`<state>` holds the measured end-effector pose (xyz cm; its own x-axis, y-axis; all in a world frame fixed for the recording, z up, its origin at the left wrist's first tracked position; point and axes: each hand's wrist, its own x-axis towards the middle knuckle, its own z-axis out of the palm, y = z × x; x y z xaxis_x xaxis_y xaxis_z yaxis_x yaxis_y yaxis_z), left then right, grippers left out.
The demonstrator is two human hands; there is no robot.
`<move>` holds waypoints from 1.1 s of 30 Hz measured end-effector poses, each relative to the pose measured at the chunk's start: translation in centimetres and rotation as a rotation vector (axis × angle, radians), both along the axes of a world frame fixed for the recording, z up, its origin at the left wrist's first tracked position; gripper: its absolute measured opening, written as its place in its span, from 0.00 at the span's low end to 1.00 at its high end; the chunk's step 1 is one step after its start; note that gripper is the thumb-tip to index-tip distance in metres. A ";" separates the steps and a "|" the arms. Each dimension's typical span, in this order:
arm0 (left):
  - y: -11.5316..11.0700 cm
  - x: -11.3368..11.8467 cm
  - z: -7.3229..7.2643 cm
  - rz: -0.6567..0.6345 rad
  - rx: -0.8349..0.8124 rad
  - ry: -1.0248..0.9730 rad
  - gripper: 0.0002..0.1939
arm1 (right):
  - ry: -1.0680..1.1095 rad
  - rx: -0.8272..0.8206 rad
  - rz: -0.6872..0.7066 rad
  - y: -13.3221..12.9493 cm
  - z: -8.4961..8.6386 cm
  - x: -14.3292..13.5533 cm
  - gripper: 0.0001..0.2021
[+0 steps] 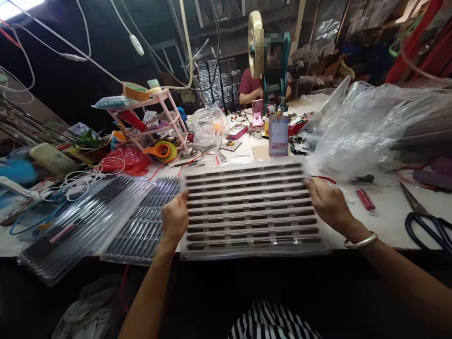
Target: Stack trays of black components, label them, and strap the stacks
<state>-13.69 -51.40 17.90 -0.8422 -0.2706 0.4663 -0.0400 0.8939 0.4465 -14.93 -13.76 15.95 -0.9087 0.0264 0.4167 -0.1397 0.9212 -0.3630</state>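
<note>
A clear plastic tray [251,212] with rows of dark strips lies at the front edge of the white table, slightly blurred. My left hand [175,216] is closed on its left side, and my right hand [326,203], with a bangle on the wrist, grips its upper right side. To the left of it rests another tray [146,226] filled with dark rods. Further left, long clear plastic trays [84,226] stick out over the table edge, with a pink pen-like item on them.
Large scissors [422,219] and a red lighter-like item [365,200] lie right. Clear plastic bags [360,127] are piled behind. A pink rack [151,117] stands back left, a phone [278,136] behind the tray. Across the table sits a person [249,87].
</note>
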 end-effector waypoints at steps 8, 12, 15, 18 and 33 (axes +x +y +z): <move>0.9 -0.6 -4.3 -0.069 -0.043 -0.480 0.23 | -0.373 0.164 -0.037 1.3 -5.4 -0.1 0.23; 0.3 2.5 -4.9 -0.209 0.139 -0.452 0.27 | -0.268 0.059 -0.044 1.9 -6.5 2.4 0.29; 0.1 2.7 -5.0 -0.227 0.216 -0.419 0.24 | -0.371 0.082 -0.084 1.0 -5.6 2.8 0.28; -0.3 1.4 -5.0 -0.234 0.238 -0.370 0.23 | -0.465 0.152 -0.105 -0.1 -4.4 1.8 0.29; -1.3 2.4 -6.1 -0.365 0.058 -0.336 0.23 | -0.149 0.000 0.019 -1.0 -5.5 3.3 0.34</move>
<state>-11.24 -52.68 11.76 -0.9880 0.0521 0.1455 0.1203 0.8503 0.5123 -11.60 -14.73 10.48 -0.9609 0.0089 0.2769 -0.1014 0.9188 -0.3815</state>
